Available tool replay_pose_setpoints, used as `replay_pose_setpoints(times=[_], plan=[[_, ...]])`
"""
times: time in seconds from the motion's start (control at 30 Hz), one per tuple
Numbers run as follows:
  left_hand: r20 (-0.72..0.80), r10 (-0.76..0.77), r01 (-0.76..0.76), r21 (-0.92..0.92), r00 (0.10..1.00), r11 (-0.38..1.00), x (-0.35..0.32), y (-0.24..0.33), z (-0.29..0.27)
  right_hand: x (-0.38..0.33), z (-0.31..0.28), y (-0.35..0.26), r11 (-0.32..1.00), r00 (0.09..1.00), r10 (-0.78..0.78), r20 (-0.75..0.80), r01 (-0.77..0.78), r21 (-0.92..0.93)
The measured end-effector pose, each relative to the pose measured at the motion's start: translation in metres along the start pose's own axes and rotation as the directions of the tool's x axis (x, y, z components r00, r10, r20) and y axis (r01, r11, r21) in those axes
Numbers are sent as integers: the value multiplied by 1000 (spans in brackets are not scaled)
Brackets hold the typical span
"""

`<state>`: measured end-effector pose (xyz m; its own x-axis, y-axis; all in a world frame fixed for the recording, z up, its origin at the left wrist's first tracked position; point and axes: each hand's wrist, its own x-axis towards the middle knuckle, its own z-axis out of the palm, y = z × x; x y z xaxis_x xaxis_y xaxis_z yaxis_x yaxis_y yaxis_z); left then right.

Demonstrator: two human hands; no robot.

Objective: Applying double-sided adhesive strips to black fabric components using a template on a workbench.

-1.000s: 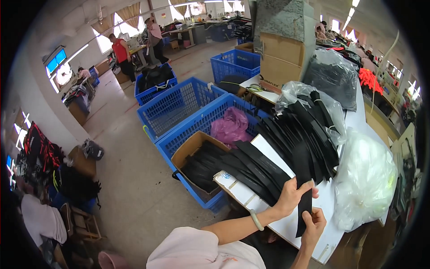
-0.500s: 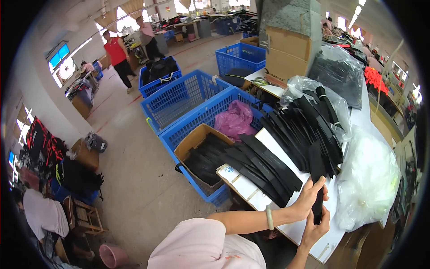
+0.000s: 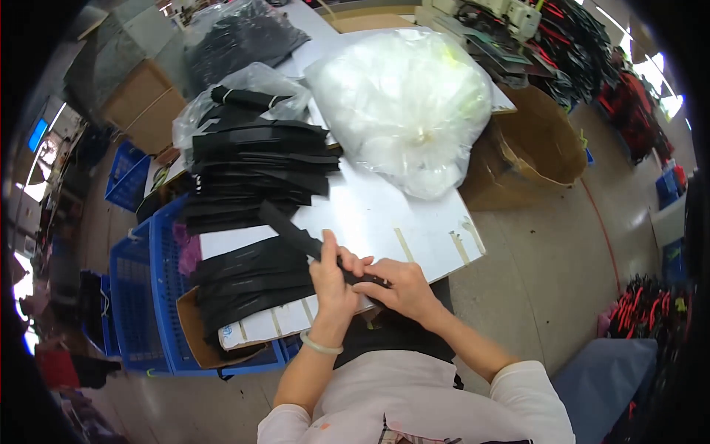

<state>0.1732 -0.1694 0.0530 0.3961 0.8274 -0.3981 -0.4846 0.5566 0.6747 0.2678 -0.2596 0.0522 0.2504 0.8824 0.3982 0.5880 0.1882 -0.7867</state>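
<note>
head view, item one: your left hand (image 3: 333, 277) was closed around the near part of a long black strap (image 3: 299, 235), thumb side up, with a pale bracelet (image 3: 320, 345) on the wrist. item two: your right hand (image 3: 399, 290) was closed on the same strap at its near end, fingers curled over it, the two hands touching each other. item three: the strap itself, flat, narrow and matte black, ran from your hands up and to the left, its far end lying over the white table (image 3: 384, 214) just beside the lower pile. item four: a stack of like black strips (image 3: 255, 166) sat fanned on the table beyond the strap, and a second pile of black strips (image 3: 248, 285) lay to your left, overhanging a cardboard box (image 3: 194, 337) set in a blue crate (image 3: 148, 311). judged from that, a good number of pieces looked handled already, one was in hand, and which pile was finished you could not tell from this view. item five: a large clear plastic bag (image 3: 403, 103) of white material rested on the far table, a smaller bag (image 3: 244, 85) behind the stack, and an open brown carton (image 3: 540, 144) stood on the floor to the right.
</note>
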Motion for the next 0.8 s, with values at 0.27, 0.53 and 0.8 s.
replay_pose_setpoints(times=[0.27, 0.53, 0.8], plan=[[68, -11, 18, -101, 998, 995, -5, 26, -17, 94, -79, 133, 844, 864, -295, -408, 36, -534], [85, -66, 77, -130, 994, 989, -1, 21, -24, 116, -74, 155, 518, 990, 60, 125, 76, -852], [68, -57, 68, -175, 996, 982, -7, 20, -22, 107, -85, 121, 953, 804, 303, -512, -244, 181]])
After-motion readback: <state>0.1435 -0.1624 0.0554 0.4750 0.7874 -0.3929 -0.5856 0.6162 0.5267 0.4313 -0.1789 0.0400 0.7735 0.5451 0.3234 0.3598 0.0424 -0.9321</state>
